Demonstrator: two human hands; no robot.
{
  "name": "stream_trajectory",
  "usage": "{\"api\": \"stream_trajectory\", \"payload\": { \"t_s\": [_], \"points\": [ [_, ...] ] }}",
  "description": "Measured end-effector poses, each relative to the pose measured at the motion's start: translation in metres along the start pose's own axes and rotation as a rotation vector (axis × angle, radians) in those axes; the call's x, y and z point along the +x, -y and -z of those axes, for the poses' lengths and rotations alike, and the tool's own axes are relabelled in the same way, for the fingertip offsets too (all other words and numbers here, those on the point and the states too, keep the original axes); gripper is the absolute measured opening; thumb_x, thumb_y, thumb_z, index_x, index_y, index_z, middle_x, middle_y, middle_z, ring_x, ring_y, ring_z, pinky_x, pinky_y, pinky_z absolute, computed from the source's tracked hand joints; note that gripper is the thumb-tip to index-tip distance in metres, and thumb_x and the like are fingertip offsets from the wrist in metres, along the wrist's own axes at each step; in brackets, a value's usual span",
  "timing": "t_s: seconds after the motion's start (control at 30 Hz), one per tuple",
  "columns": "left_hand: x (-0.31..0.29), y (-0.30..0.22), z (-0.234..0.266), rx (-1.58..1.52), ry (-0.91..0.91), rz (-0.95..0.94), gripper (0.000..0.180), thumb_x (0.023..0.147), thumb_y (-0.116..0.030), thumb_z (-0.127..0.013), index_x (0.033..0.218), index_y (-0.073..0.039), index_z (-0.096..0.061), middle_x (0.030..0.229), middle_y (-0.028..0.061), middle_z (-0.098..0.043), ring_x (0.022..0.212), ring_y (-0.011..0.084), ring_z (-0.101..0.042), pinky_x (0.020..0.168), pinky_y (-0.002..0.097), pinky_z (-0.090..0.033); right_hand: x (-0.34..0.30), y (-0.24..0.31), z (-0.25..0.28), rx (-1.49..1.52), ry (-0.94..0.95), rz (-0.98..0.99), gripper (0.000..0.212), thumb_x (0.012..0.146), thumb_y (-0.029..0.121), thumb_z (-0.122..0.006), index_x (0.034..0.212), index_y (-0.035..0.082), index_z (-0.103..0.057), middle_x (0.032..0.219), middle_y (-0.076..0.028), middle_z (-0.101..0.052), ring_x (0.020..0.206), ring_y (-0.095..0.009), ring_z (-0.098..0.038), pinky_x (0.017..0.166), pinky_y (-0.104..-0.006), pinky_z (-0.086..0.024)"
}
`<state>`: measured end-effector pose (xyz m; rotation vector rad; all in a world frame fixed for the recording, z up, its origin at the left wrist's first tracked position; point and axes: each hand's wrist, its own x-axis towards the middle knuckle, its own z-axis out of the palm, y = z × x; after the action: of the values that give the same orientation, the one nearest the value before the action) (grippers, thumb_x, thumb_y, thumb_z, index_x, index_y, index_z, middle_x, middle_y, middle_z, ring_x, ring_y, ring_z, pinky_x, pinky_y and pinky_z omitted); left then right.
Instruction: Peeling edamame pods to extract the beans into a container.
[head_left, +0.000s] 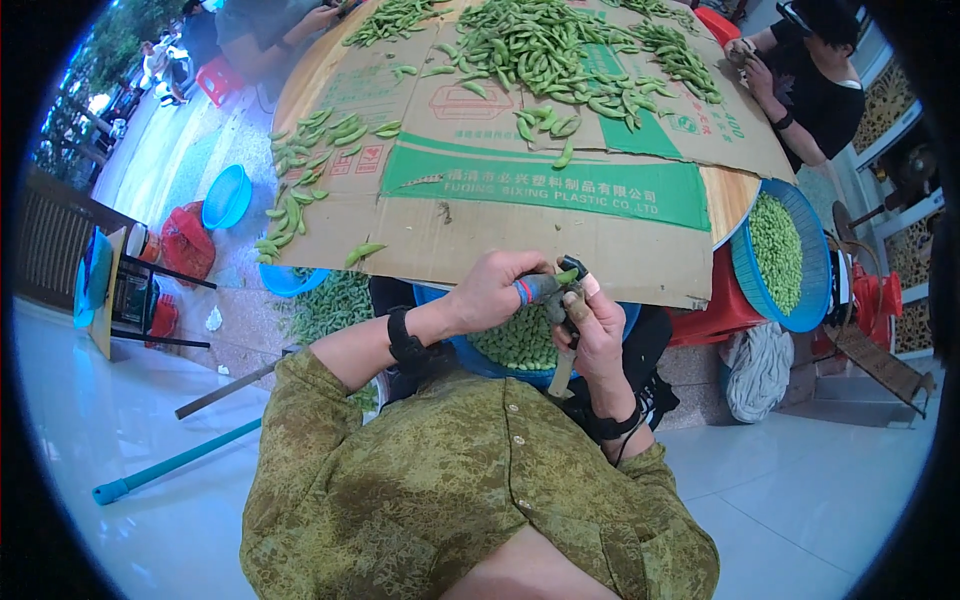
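Close together over the near edge of the cardboard, my left hand [500, 288] and my right hand [592, 325] are both closed on a green bean pod [568, 274]. Only a short bit of the pod shows between the fingers. Coverings wrap some fingertips: grey with blue and red bands on the left, black and pale on the right. Under my hands, a blue basin [545, 378] in my lap holds shelled green beans [515, 345]. A loose pod [364, 254] lies on the cardboard near my left wrist.
Flattened cardboard [420, 235] covers the round table, with a large heap of pods [530, 45] at its far side. A blue basket [745, 265] of shelled beans stands at right. Two people sit across the table. A teal pole [180, 462] lies at lower left.
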<state>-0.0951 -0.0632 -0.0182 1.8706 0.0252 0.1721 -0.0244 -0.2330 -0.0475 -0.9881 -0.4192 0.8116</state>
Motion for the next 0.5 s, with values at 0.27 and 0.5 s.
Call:
{"api": "stream_trajectory", "payload": {
  "t_s": [0.27, 0.5],
  "points": [
    [0.002, 0.006, 0.006, -0.668, 0.051, 0.386, 0.012, 0.09, -0.01, -0.054, 0.09, -0.002, -0.063, 0.068, 0.0044, -0.059, 0.052, 0.0089, -0.05, 0.045, 0.0207, -0.037, 0.002, -0.004, -0.004, -0.132, 0.0, 0.174, 0.037, 0.093, 0.0, -0.048, 0.13, 0.002, -0.052, 0.074, 0.003, -0.054, 0.05, -0.002, -0.042, 0.043, -0.0177, -0.031],
    [-0.001, 0.01, 0.006, -1.209, 0.128, 0.493, 0.013, 0.092, -0.013, -0.052, 0.088, -0.002, -0.059, 0.064, 0.0005, -0.054, 0.045, 0.0043, -0.04, 0.038, 0.018, -0.028, 0.013, -0.012, 0.01, -0.881, 0.124, 0.64, 0.043, 0.084, -0.006, -0.055, 0.127, -0.001, -0.052, 0.083, -0.01, -0.063, 0.063, -0.013, -0.057, 0.056, -0.0253, -0.046]
  ]
}}
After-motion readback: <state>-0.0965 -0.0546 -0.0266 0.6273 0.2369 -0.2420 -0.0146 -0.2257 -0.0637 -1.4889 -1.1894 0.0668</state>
